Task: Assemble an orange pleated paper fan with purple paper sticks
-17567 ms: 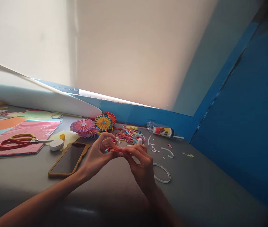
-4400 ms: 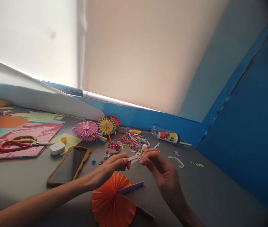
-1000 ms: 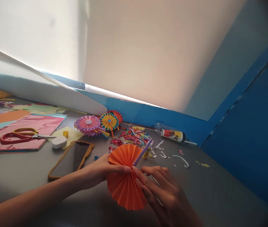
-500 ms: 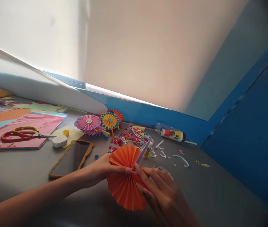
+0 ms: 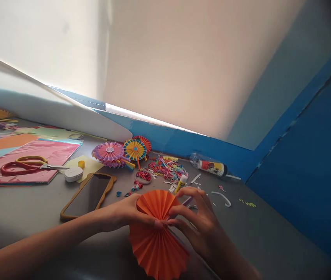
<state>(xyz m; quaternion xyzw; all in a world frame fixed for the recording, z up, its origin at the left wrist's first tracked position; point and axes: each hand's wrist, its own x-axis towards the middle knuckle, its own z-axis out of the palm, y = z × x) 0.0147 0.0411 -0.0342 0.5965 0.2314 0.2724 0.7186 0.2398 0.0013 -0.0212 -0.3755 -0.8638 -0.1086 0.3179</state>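
Note:
A round orange paper fan (image 5: 162, 249) with accordion pleats is held over the near part of the table. My left hand (image 5: 134, 214) grips it from the left, with the thumb pressed on its centre. My right hand (image 5: 200, 217) is at the fan's right side, its thumb and a bent finger closed at the pleats near the centre, the other fingers curled above. Part of a purple paper strip (image 5: 187, 201) shows between the fan and my right fingers; the rest of it is hidden. A glue stick (image 5: 181, 184) stands tilted just behind the fan.
A phone (image 5: 89, 196) lies left of the fan, near a white case (image 5: 73, 174) and scissors (image 5: 34, 166) on a packet of pink paper (image 5: 60, 151). Finished paper fans (image 5: 109, 153), paper scraps (image 5: 165, 167) and a glue bottle (image 5: 212, 167) lie along the blue wall.
The orange fan has tipped and moved slightly lower. My right fingers have lifted and curled nearer its upper right edge. The purple strip has swung down to the right, exposing the glue stick.

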